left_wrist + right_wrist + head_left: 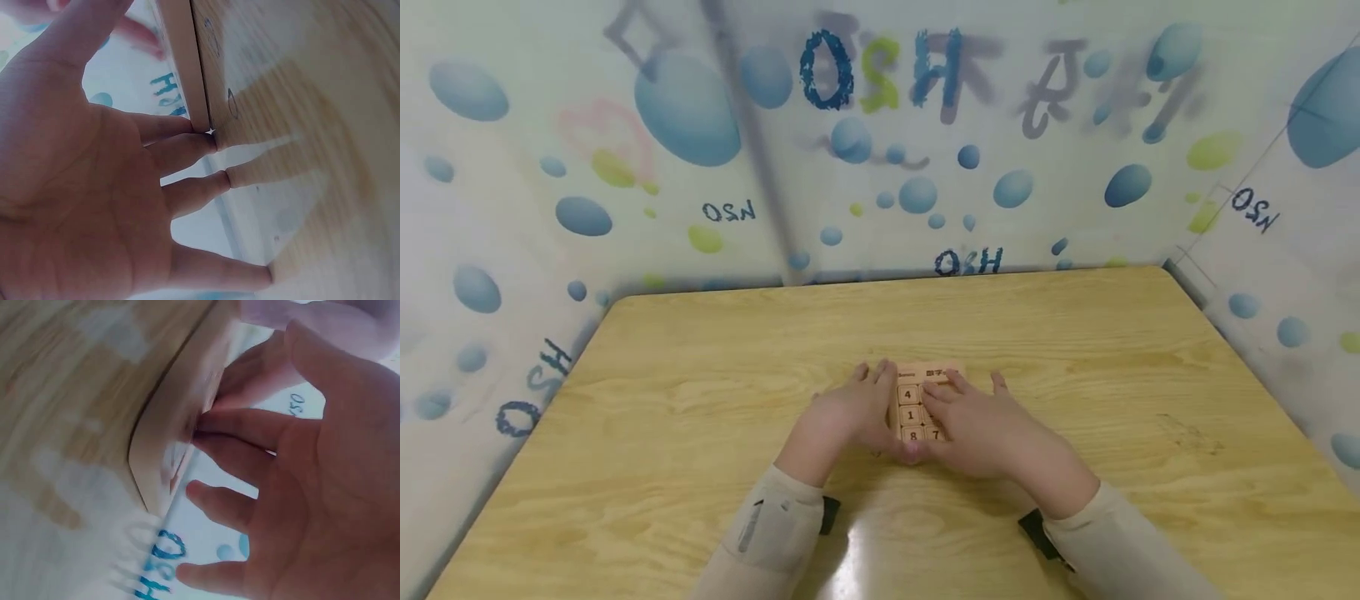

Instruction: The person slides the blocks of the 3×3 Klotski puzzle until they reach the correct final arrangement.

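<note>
A wooden sliding number puzzle [910, 405] lies flat on the table, its visible tiles marked 4, 1, 8 and 7. My left hand [856, 417] flanks its left side, with the thumb along the near edge. In the left wrist view, that hand's fingers [194, 194] are straight; several tips rest on the tabletop and one touches the frame's corner. From the right, my right hand [985, 425] reaches over the puzzle and covers its right-hand tiles. The right wrist view shows extended fingers [244, 431] touching its upper face, with other fingers spread apart.
The wooden table [700, 350] extends around the puzzle on all sides. Behind it and along both sides stand pale walls [880, 192] printed with blue and green drops and lettering. Dark straps [1040, 533] show at the sleeve cuffs.
</note>
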`<state>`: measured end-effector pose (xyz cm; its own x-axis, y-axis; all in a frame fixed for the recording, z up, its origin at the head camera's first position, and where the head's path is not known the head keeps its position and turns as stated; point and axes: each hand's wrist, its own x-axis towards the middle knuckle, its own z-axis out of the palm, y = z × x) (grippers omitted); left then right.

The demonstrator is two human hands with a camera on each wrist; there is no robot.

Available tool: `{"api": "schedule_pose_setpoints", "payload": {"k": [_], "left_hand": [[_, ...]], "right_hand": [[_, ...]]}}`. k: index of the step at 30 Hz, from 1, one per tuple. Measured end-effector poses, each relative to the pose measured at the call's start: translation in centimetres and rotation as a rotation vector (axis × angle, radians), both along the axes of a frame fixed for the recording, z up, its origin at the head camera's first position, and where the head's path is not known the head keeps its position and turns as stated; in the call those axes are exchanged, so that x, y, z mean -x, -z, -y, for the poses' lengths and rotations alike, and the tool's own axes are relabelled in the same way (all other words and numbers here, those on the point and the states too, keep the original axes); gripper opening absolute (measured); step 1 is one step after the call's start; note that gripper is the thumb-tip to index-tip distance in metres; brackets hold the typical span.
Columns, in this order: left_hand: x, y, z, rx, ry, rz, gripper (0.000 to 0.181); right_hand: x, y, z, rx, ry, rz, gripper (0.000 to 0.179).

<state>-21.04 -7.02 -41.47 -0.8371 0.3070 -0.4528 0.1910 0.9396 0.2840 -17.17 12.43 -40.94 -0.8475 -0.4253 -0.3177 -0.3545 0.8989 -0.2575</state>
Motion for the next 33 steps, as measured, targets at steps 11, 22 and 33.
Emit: {"api": "schedule_pose_setpoints", "payload": {"k": [11,22,33], "left_hand": [[-0.1,0.0,0.4,-0.002,-0.007,-0.018,0.139],[0.1,0.3,0.4,0.018,0.009,-0.002,0.131],[-0.1,0.0,0.6,0.005,0.002,-0.022,0.137]], "right_hand": [[0.8,0.3,0.4,-0.03,0.006,-0.006,0.083],[0.8,0.2,1.6,-0.018,-0.017,-0.034,0.079],[0.7,-0.5,0.3,-0.091,0.009,0.004,0.084]]}}
